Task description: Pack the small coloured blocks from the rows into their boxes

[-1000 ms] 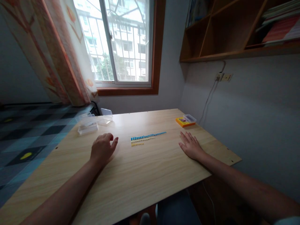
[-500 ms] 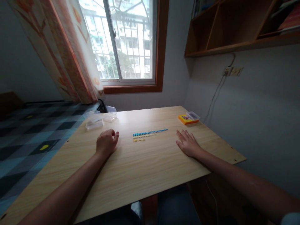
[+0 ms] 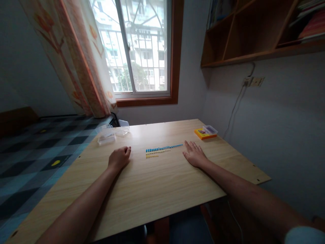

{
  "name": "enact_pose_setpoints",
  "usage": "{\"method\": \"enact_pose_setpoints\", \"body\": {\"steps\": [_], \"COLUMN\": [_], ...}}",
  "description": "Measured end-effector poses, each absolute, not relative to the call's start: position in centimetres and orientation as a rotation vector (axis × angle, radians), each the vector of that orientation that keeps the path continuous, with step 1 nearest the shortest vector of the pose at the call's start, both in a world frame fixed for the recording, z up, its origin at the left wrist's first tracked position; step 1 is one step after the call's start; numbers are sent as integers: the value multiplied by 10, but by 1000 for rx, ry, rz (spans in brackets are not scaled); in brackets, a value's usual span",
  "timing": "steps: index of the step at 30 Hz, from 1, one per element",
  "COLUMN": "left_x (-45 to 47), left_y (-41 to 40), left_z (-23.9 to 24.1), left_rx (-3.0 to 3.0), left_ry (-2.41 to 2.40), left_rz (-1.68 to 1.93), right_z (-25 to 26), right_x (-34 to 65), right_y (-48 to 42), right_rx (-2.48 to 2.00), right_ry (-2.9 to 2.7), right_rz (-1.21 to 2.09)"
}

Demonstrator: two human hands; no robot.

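A row of small blue pieces (image 3: 164,148) lies across the middle of the wooden table (image 3: 157,189), with a shorter row of small yellow pieces (image 3: 152,156) just in front of it. My left hand (image 3: 119,158) rests on the table to the left of the rows, fingers curled into a loose fist with nothing visible in it. My right hand (image 3: 193,155) lies flat on the table, fingers stretched out, just right of the blue row's end.
Clear plastic boxes (image 3: 113,133) sit at the table's far left corner. A yellow box with a clear lid (image 3: 206,132) stands at the far right, near the wall. A window and curtain are behind; wooden shelves hang upper right. A bed with a checked cover lies left.
My right hand has slid left toward the end of the blue row. My left hand's fingers have curled in more. The camera view has shifted slightly.
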State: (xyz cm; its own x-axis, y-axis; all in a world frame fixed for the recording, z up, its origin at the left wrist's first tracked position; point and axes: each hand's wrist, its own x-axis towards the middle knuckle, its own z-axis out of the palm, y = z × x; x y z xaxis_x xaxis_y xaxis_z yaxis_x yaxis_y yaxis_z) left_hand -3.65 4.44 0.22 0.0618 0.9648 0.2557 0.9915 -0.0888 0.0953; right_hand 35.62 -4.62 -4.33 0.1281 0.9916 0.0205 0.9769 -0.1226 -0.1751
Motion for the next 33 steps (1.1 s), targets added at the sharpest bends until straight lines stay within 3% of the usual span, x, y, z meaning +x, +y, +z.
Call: {"method": "enact_pose_setpoints", "body": {"steps": [25,33], "left_x": [-37,-45], "left_y": [71,91], "left_z": [4,0], "left_rx": [-2061,-1845], "left_ry": [-2216,-2199], "left_rz": [-366,-510], "right_z": [-50,-51], "right_x": [347,348], "right_y": [-21,-20], "right_rx": [-2305,-2305], "right_ry": [-1849,-1846], "right_rz": [115,137]}}
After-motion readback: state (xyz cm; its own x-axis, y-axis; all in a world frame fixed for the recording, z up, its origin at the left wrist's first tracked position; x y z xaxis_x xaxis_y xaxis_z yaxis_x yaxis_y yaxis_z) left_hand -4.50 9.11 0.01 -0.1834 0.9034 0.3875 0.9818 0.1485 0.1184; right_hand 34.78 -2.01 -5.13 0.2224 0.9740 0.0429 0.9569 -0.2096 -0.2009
